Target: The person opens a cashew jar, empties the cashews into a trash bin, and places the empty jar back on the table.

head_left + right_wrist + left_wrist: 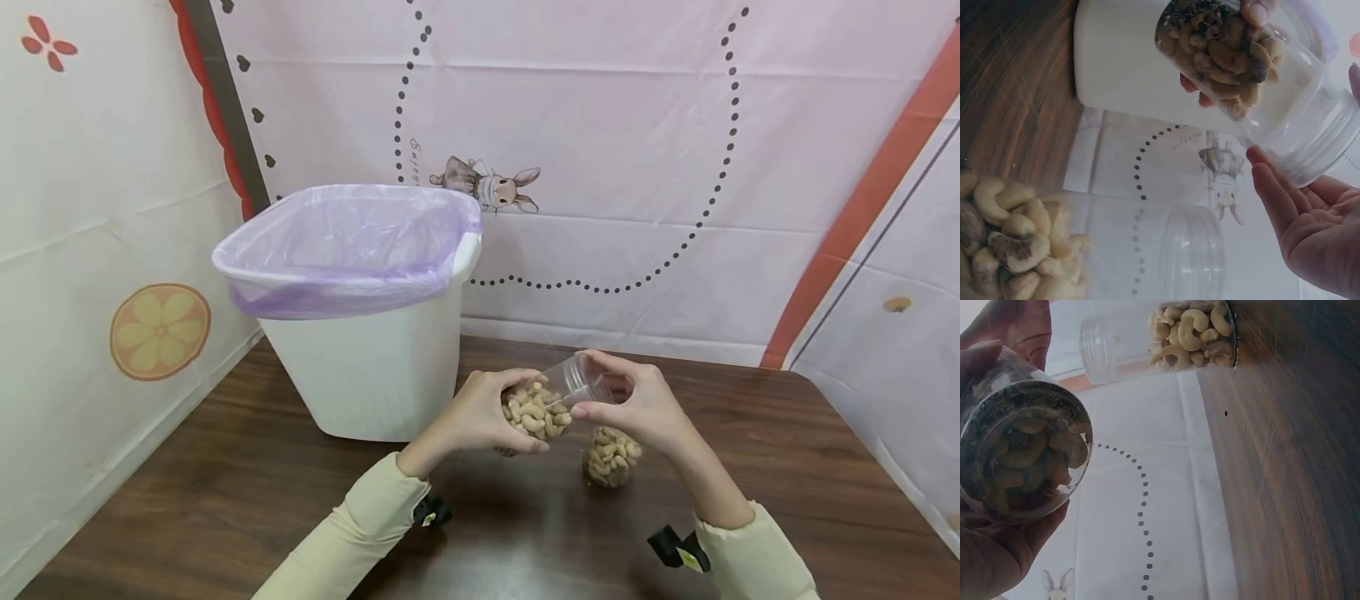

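Note:
My left hand (480,414) grips the lower part of a clear plastic jar (546,398) of cashews, tilted with its mouth up to the right. Around the jar's neck are the fingers and thumb of my right hand (647,410). The mouth shows no lid. Dark crumbs lie among the cashews at the base of the held jar (1235,62). A second clear jar (611,460), part-filled with cashews (1019,234), stands upright on the table below my right hand, its upper part hidden in the head view.
A white bin (367,367) lined with a purple bag (337,287) stands on the left of the dark wooden table (757,450). Printed cloth (585,125) hangs behind and at both sides. Black straps (431,510) sit at both wrists.

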Demonstrator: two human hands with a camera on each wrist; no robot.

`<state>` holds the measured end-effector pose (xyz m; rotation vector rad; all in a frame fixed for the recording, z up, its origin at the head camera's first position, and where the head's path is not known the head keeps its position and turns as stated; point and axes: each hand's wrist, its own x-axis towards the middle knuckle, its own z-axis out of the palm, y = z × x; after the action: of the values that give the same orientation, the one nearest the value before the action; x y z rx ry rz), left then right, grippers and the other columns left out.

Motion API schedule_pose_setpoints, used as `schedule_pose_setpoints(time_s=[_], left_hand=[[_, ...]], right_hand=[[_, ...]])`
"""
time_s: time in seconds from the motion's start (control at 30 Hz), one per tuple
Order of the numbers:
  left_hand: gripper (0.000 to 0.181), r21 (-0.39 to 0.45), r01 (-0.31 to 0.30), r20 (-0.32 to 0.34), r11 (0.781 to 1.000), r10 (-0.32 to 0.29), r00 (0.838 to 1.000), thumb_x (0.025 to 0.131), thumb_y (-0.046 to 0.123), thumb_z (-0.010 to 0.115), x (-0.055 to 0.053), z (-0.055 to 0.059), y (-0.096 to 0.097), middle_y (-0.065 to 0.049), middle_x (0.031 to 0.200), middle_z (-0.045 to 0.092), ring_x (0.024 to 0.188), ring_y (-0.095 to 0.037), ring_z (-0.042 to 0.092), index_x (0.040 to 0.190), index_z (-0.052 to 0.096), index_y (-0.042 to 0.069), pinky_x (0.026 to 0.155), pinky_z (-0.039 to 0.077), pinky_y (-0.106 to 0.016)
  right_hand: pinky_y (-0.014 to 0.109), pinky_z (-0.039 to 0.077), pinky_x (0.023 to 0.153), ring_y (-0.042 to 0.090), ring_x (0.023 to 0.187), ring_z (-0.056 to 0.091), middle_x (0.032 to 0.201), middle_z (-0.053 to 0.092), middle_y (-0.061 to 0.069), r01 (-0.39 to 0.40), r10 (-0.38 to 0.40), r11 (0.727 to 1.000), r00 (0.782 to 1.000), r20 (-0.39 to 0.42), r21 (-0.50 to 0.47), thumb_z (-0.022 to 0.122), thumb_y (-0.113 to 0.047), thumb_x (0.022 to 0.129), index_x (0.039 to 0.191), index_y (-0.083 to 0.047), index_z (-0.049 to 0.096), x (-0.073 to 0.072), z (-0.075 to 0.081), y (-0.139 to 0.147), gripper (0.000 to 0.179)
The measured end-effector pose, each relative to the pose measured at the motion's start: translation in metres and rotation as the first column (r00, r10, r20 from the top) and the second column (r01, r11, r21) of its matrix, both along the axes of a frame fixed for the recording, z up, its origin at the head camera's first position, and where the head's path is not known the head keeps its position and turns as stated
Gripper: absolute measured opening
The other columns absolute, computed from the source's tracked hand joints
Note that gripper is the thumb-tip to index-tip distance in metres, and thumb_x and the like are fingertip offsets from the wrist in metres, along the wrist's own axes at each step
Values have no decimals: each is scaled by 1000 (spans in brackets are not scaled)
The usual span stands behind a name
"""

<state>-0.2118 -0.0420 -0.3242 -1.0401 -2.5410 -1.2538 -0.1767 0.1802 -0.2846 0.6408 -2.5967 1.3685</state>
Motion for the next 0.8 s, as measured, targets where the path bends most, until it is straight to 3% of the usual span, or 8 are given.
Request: schedule_pose_setpoints(time_s=[0.13, 0.27, 0.5, 0.67, 0.8], left_hand=[[75, -22, -11, -49, 1000, 10, 999, 53, 31, 85, 1, 1, 2, 2, 91, 66, 77, -6, 59, 120, 58, 13, 68, 49, -19], [74, -52, -35, -136, 998, 28, 990, 53, 30, 85, 2, 0, 3, 3, 90, 65, 76, -8, 59, 119, 58, 12, 67, 48, -19], [74, -123, -139, -302, 983, 96, 949, 52, 31, 83, 4, 0, 5, 1, 91, 64, 79, -10, 57, 119, 57, 11, 69, 48, -24], [75, -154, -174, -366, 973, 108, 924, 53, 32, 83, 5, 1, 6, 0, 95, 65, 83, -13, 58, 119, 55, 11, 73, 49, -27], [75, -156, -195, -394, 968, 120, 911, 53, 32, 83, 5, 0, 7, 0, 96, 65, 85, -14, 58, 119, 55, 12, 74, 49, -28]], right_hand=[[26, 52, 68, 31, 94, 62, 117, 56, 25, -12, 12, 1000, 1000, 9, 18, 73, -18, 76, 131, 4, 45, 0, 3, 2, 65], [31, 53, 71, 29, 94, 63, 113, 59, 24, 26, -29, 997, 998, 48, 69, 68, -27, 81, 132, 4, 43, 1, 6, 2, 64], [44, 50, 79, 28, 91, 64, 116, 58, 23, 142, -150, 973, 988, 34, 183, 52, -41, 89, 128, 2, 49, 0, 5, 1, 57], [46, 48, 82, 30, 96, 62, 114, 59, 22, 160, -177, 961, 983, 56, 227, 48, -46, 90, 127, 2, 50, -2, 5, 0, 61], [41, 50, 78, 24, 90, 64, 113, 60, 21, 156, -181, 964, 978, 100, 216, 49, -47, 89, 128, 3, 49, -3, 6, 0, 63]])
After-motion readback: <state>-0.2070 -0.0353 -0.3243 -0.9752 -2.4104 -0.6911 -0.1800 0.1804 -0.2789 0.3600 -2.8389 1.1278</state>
